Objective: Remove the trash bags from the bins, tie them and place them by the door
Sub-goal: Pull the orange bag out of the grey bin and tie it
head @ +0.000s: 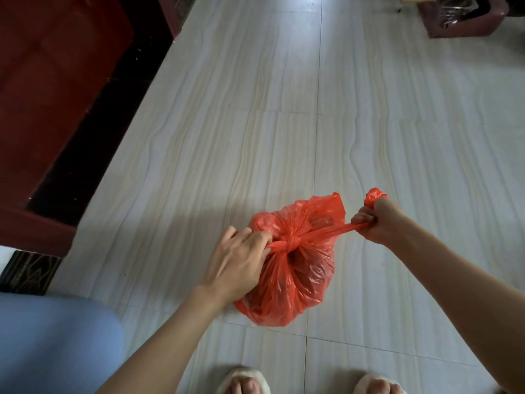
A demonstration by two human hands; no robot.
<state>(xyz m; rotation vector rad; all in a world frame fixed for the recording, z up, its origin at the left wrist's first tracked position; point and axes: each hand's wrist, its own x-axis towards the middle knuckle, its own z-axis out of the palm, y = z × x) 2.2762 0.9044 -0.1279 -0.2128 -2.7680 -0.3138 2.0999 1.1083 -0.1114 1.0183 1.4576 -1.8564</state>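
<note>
A red plastic trash bag (295, 282) sits on the pale tiled floor, bulging with contents. A knot (292, 243) is formed at its neck. My left hand (238, 260) grips the bag's left twisted end right beside the knot. My right hand (375, 220) is closed on the right twisted end, which is stretched taut out to the right, with a crumpled tail of plastic sticking up above the fist.
A dark red wooden door (54, 81) and its frame line the left side. A dark red bin with a black liner (454, 15) stands at the far top right. My two slippered feet (309, 383) are at the bottom edge, and a blue-clad knee (54, 342) shows lower left.
</note>
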